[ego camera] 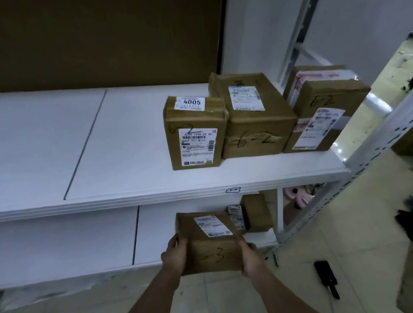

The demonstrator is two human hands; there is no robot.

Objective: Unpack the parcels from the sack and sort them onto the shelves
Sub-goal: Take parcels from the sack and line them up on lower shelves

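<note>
Parcel [209,241] marked "6-3", a brown carton, sits between our hands at the front edge of the lower shelf [58,244], its long axis running away from us into the shelf and its label side up; our left hand [175,255] grips its left side and our right hand [250,257] its right, fingers curled round the edges. Deeper on that shelf, just right of it, stand two small parcels [251,213]. On the upper shelf [75,148] three cartons marked "6-2" [254,117] stand side by side, touching.
</note>
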